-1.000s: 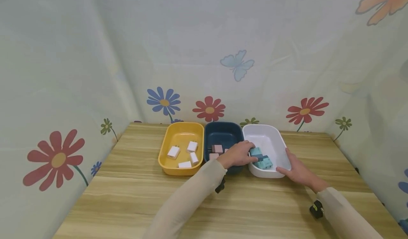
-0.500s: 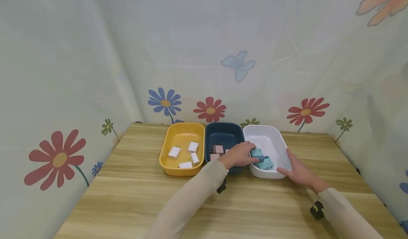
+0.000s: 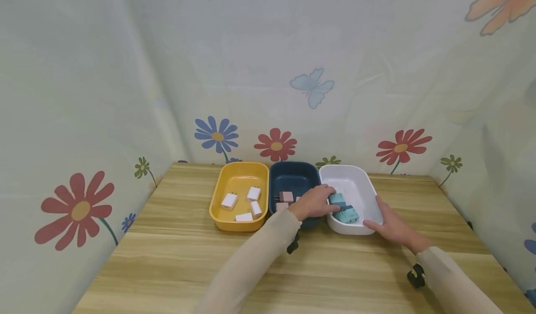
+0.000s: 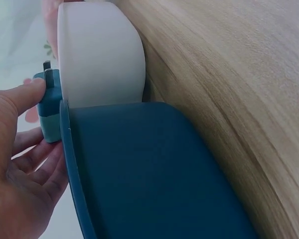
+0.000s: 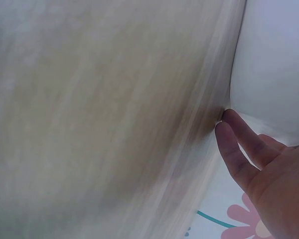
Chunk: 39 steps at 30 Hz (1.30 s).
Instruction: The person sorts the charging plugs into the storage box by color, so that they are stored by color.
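Observation:
A two-tone teal plug charger (image 4: 51, 102) with metal prongs is pinched between the thumb and fingers of my left hand (image 3: 314, 202), above the near left edge of the white bin (image 3: 356, 183). More teal chargers (image 3: 348, 215) lie in that bin just beneath; their exact number is hard to tell. My right hand (image 3: 393, 225) rests against the bin's near right corner, thumb at the front rim and fingers along the right wall. In the right wrist view, its fingers (image 5: 239, 154) look fairly straight against the white wall, low by the table.
A dark blue bin (image 3: 293, 179) with pink chargers (image 3: 286, 197) stands left of the white one, partly hidden by my left hand. Beyond it, a yellow bin (image 3: 226, 174) holds several white chargers (image 3: 229, 201). All three stand side by side on a wooden table (image 3: 167, 258) before a flowered curtain.
Both hands and the bins stay almost in place. The view shifts very slightly.

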{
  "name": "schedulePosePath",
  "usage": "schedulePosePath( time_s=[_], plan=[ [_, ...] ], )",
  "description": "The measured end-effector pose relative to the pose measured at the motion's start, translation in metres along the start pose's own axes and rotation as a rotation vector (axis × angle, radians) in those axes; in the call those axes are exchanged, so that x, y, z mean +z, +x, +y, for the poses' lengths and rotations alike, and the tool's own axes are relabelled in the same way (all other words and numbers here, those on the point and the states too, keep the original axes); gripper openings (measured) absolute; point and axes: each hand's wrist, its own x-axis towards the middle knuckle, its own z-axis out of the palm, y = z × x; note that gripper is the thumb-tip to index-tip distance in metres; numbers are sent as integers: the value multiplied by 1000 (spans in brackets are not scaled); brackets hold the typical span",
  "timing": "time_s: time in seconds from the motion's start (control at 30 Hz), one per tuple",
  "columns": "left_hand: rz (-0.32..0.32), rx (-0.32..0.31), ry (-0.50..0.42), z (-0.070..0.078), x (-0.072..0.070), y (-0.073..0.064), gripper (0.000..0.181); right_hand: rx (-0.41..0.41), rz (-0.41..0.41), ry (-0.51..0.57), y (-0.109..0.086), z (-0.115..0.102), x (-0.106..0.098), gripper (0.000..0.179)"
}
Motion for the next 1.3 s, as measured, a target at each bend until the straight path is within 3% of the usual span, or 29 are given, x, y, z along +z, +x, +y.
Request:
schedulePosePath(
  time_s=[0.27,0.47,0.63,0.8,0.97,1.1,1.3],
  plan=[
    [21,3,15,-5,3,4,44,-9,6,-7,1,-1,3,99],
    [64,1,-35,-12,1,-1,38,-6,-1,0,2,-3,3,100],
    [82,22,-92,-16,-11,-12,39,-14,-2,20,4,0,2,101],
    [98,58,-68,-24,-18,-22,38,-11,-1,18,6,2,2,102],
    [80,39,-106,-32,-24,-36,41,-7,-6,18,7,4,2,101],
    [67,14,-127,-37,-26,-49,42,-4,-11,20,8,4,1,102],
    [90,51,-117,-48,-27,-69,40,-2,-14,15,9,4,-1,102]
  ],
)
